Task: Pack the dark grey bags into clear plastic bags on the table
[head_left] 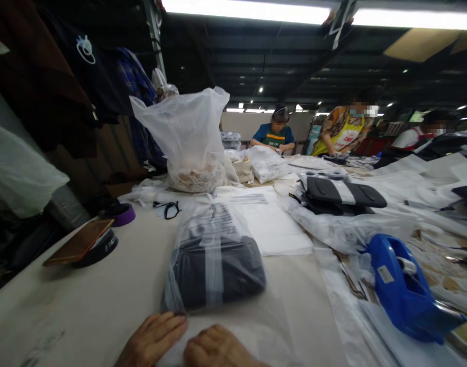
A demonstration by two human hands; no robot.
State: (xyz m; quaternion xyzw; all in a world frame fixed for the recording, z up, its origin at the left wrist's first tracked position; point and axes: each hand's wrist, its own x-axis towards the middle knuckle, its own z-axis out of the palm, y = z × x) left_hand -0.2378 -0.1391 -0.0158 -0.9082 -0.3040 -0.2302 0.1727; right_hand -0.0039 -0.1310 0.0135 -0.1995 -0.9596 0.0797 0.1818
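A black bag with a pale band round its middle lies inside a clear plastic bag (218, 270) on the pale table. At the near left corner of the plastic, my left hand (153, 339) has its fingers pressed together on the film. To its right, my right hand (218, 347) is curled on the near part of the plastic, fingers bent under. Printed lettering shows on the far part of the plastic bag. Beyond it lie flat white plastic bags (275, 219).
Blue tape dispenser (401, 290) at right; black banded bags (344, 193) behind it. Phone (80, 239) on a black roll and purple tape (123, 215) at left. Large plastic sack (191, 137) at the back. Several people work beyond.
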